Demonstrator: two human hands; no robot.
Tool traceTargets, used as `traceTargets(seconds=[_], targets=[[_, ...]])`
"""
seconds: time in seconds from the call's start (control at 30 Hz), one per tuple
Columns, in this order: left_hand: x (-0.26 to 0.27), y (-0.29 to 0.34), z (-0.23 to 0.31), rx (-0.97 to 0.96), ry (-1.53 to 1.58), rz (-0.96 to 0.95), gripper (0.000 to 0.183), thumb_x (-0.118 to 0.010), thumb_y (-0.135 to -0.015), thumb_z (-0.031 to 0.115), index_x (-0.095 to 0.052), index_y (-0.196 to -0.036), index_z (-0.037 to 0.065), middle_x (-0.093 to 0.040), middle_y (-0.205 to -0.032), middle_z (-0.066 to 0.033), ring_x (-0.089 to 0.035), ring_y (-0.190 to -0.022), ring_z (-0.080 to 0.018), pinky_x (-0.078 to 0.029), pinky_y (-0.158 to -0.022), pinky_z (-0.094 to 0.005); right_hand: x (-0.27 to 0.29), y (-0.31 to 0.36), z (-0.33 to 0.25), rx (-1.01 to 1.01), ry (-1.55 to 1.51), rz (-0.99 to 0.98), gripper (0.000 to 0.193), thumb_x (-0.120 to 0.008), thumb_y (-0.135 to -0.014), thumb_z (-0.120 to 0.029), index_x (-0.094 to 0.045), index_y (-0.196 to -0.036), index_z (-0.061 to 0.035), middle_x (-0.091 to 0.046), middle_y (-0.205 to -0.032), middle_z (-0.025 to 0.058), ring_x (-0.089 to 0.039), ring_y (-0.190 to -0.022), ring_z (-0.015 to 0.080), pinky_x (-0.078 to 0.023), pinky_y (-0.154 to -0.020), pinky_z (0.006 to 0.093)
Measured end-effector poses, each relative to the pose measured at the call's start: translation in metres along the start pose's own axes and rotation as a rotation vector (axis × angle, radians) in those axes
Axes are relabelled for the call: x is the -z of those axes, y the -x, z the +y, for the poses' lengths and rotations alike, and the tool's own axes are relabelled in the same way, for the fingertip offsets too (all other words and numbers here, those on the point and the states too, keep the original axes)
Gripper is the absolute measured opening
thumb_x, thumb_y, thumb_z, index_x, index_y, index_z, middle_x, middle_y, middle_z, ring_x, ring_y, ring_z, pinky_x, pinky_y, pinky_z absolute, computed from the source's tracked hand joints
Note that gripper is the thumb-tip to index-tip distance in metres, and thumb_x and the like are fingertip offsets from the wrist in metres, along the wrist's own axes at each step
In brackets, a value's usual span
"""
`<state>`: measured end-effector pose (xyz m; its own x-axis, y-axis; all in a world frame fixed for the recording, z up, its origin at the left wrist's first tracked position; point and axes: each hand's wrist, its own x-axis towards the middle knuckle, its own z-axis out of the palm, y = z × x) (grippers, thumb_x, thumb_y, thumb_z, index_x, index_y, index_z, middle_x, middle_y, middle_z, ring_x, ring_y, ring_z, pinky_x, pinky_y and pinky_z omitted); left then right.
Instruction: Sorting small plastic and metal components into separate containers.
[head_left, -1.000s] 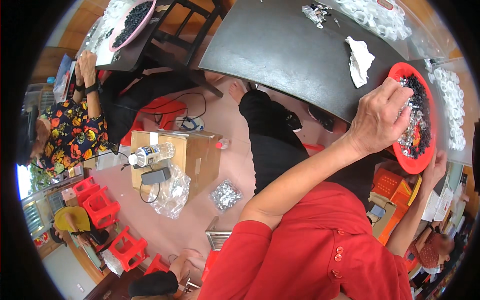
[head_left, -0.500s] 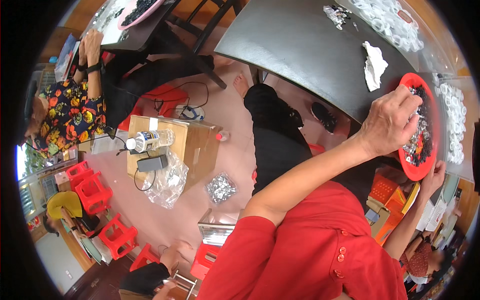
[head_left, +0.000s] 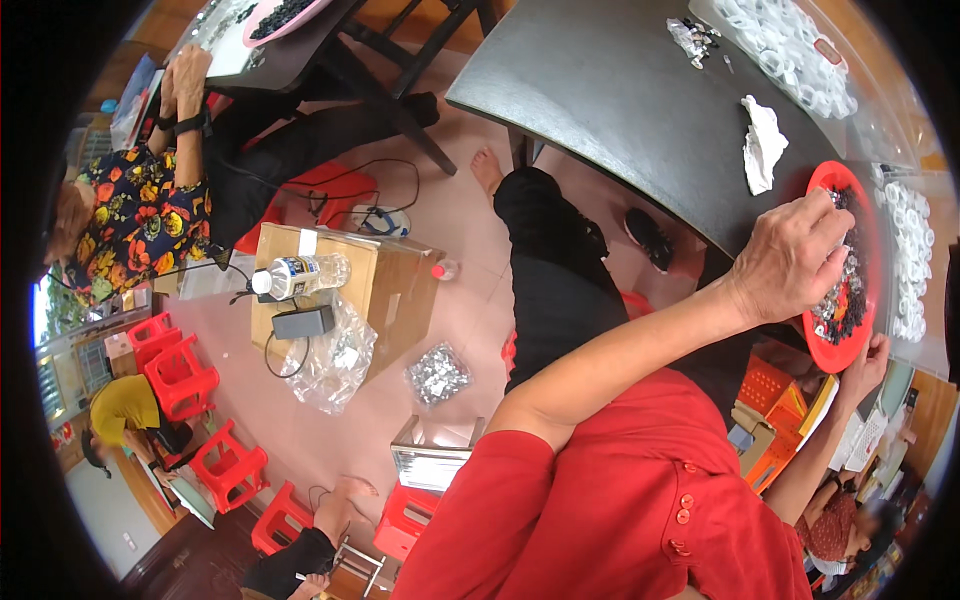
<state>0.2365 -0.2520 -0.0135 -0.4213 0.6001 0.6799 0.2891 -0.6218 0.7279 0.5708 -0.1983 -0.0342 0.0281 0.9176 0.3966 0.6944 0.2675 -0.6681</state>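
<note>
A red oval plate (head_left: 822,352) at the right holds small black, clear and silvery pieces (head_left: 852,305). Over its left side is my left hand (head_left: 790,255), the fingers bent and pinched together at the pieces. Whatever lies between those fingertips is too small to name. My right hand (head_left: 866,368) grips the plate's near rim, with some of its fingers hidden. Beside the plate, a crumpled white tissue (head_left: 763,145) lies on the dark table (head_left: 600,85).
Clear bins of white plastic rings (head_left: 908,265) stand beyond the plate. A small pile of shiny parts (head_left: 693,42) is on the table. On the floor are a cardboard box (head_left: 400,300) with a bottle (head_left: 305,277) and a bag of silvery parts (head_left: 438,373). Co-workers sit nearby.
The whole view has shifted slightly, so table, plate and hands appear a little lower. My left hand stays pinched over the plate. A person in yellow at the left has changed posture.
</note>
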Motion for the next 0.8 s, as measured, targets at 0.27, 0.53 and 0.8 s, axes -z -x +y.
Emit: traceTargets(seconds=[0.27, 0.53, 0.8], targets=[[0.007, -0.001, 0.005, -0.041, -0.036, 0.037, 0.024, -0.061, -0.075, 0.004, -0.055, -0.097, 0.002, -0.051, -0.09, -0.0157, -0.059, -0.08, -0.0342, -0.05, -0.069, -0.0411, 0.018, -0.011, 0.045, 0.123, 0.261, -0.018, 0.023, -0.057, -0.094, -0.015, -0.042, -0.081, -0.0043, -0.037, -0.076, -0.0003, -0.038, -0.072, 0.013, -0.039, -0.068, 0.0267], [0.006, -0.001, 0.014, 0.012, 0.005, -0.022, 0.023, -0.059, -0.077, 0.002, -0.052, -0.098, -0.002, -0.049, -0.09, -0.0166, -0.057, -0.078, -0.0356, -0.047, -0.068, -0.0429, 0.006, -0.004, 0.028, 0.077, 0.185, -0.006, 0.032, -0.05, -0.099, -0.026, -0.032, -0.082, -0.0058, -0.029, -0.078, 0.0023, -0.031, -0.071, 0.0154, -0.035, -0.066, 0.0251], [0.006, -0.002, 0.011, 0.045, -0.028, -0.057, 0.024, -0.058, -0.078, 0.002, -0.052, -0.101, -0.001, -0.05, -0.09, -0.0166, -0.057, -0.077, -0.035, -0.046, -0.067, -0.0424, 0.0, -0.004, 0.015, 0.062, 0.219, 0.006, 0.031, -0.051, -0.098, -0.026, -0.033, -0.083, -0.0059, -0.029, -0.076, 0.0042, -0.031, -0.069, 0.0178, -0.036, -0.064, 0.0287]])
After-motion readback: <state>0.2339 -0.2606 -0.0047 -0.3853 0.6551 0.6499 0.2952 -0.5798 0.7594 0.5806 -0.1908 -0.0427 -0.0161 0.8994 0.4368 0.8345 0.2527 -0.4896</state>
